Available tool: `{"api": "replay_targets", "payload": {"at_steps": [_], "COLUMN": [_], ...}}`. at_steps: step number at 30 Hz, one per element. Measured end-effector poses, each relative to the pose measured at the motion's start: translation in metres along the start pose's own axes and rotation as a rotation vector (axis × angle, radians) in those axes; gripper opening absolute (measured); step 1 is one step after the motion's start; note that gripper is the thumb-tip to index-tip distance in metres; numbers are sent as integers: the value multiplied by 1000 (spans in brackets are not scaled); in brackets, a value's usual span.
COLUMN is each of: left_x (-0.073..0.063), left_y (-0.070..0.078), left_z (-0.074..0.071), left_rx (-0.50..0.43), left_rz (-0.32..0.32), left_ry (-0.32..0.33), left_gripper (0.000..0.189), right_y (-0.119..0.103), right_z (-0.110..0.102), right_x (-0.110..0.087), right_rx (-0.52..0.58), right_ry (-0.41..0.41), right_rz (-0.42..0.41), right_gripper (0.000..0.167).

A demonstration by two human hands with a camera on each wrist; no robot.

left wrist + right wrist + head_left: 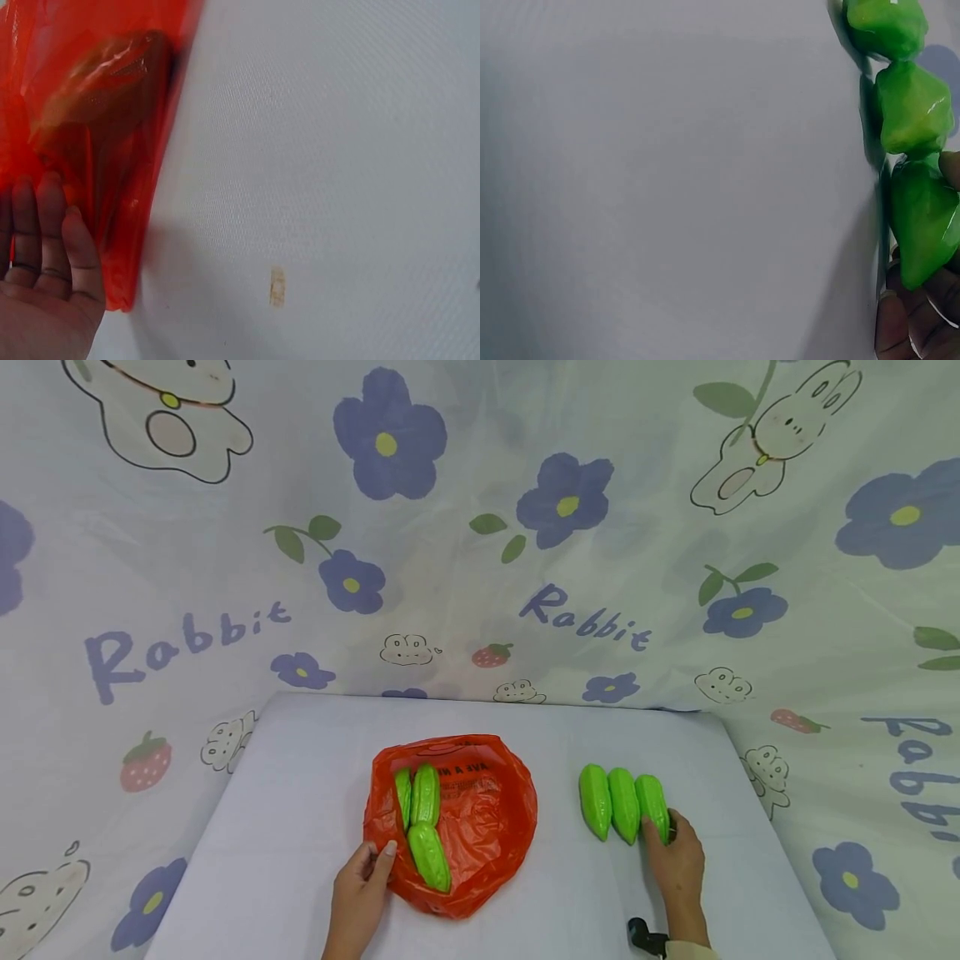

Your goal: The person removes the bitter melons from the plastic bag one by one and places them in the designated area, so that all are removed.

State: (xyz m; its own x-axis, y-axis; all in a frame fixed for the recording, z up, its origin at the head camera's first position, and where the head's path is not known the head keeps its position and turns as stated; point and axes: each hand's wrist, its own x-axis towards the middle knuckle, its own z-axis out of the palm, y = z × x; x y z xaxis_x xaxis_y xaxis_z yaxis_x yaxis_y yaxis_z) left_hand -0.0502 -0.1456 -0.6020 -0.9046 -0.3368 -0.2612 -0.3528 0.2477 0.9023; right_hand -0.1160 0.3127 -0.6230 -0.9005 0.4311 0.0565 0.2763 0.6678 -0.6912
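Note:
A red plastic bag (487, 852) lies with its mouth spread wide. Inside it, to the left, are several glossy green ridged vegetables, one of them a long green piece (429, 857) near the front. My left hand (360, 887) pinches the bag's near-left rim, thumb on top; the left wrist view shows its fingers (52, 232) against the red film. Right of the bag, three similar pieces lie side by side: a left one (595, 802), a middle one (623, 806) and a right green vegetable (652, 802). My right hand (678, 860) grips that right piece between thumb and fingers at its near end.
Everything lies on a white-covered table (285, 827). A patterned curtain (450, 568) with flowers and rabbits hangs behind and at both sides. A black device (647, 937) is at the right wrist. A small brown mark (277, 286) shows on the white surface.

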Motion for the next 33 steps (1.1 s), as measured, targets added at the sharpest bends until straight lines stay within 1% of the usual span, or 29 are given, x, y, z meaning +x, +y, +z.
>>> {"api": "replay_targets", "payload": {"at_steps": [10, 17, 21, 27, 33], "left_x": [0, 0, 0, -1, -1], "left_y": [-1, 1, 1, 0, 0], "left_z": [0, 0, 0, 0, 1], "left_rx": [-6, -7, -9, 0, 5], "left_rz": [14, 9, 10, -6, -8], "left_ry": [-1, 6, 3, -3, -2], "left_gripper": [43, 41, 42, 42, 42], "right_y": [1, 0, 0, 0, 0], "right_z": [0, 1, 1, 1, 1], "right_x": [-2, -1, -1, 0, 0], "right_rx": [8, 7, 7, 0, -12], "right_ry": [7, 11, 15, 12, 11], "right_rz": [0, -2, 2, 7, 0], "right_gripper": [61, 59, 57, 56, 56]}}
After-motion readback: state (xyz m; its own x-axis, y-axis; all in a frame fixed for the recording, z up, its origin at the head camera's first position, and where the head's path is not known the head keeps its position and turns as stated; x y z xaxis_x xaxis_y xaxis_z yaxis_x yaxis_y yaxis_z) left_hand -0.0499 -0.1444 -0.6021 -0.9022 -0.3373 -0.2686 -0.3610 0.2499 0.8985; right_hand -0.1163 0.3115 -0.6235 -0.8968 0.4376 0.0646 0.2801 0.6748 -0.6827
